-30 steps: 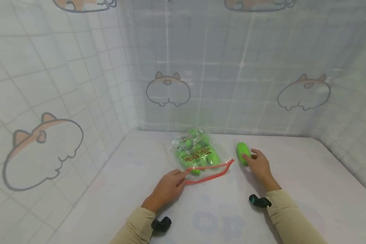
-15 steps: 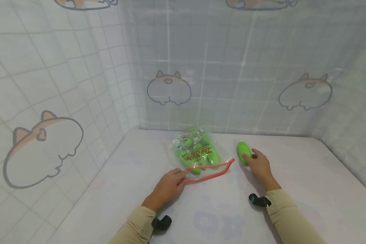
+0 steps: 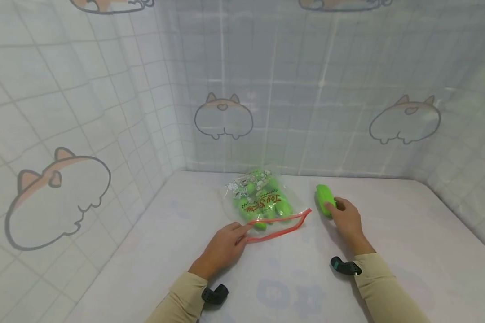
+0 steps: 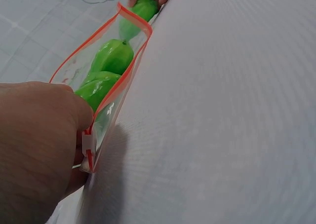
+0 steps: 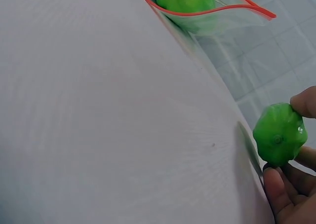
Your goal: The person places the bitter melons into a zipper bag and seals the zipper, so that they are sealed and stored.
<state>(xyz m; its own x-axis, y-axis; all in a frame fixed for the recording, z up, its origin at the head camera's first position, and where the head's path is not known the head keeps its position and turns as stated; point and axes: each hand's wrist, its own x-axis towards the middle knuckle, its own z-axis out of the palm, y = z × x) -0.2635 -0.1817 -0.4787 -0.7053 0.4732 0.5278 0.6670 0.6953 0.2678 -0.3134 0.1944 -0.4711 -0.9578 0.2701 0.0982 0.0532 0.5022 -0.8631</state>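
Note:
In the head view, my right hand point(image 3: 346, 220) grips a ribbed, elongated green toy vegetable point(image 3: 324, 197) between thumb and fingers, at the right of the bag. The right wrist view shows the knobbly end of this toy point(image 5: 279, 135), with the thumb above and fingers below. Left of it lies a clear zip bag point(image 3: 295, 228) with a red-edged, gaping mouth towards me. Several green toy vegetables point(image 4: 113, 56) are inside the bag. My left hand point(image 3: 223, 246) pinches the left corner of the bag's mouth, beside the white slider point(image 4: 88, 142). Its fingertips are partly hidden in the left wrist view.
A white table surface point(image 3: 283, 287) spreads under both hands. Pale tile-patterned curtains point(image 3: 307, 112) with cartoon animals stand behind it and at both sides. A dark wrist device point(image 3: 215, 294) is on the left sleeve and another point(image 3: 346, 266) on the right.
My right hand has shifted the green toy slightly away from me and to the right, and the toy has tilted a little. My left hand and the bag stay put.

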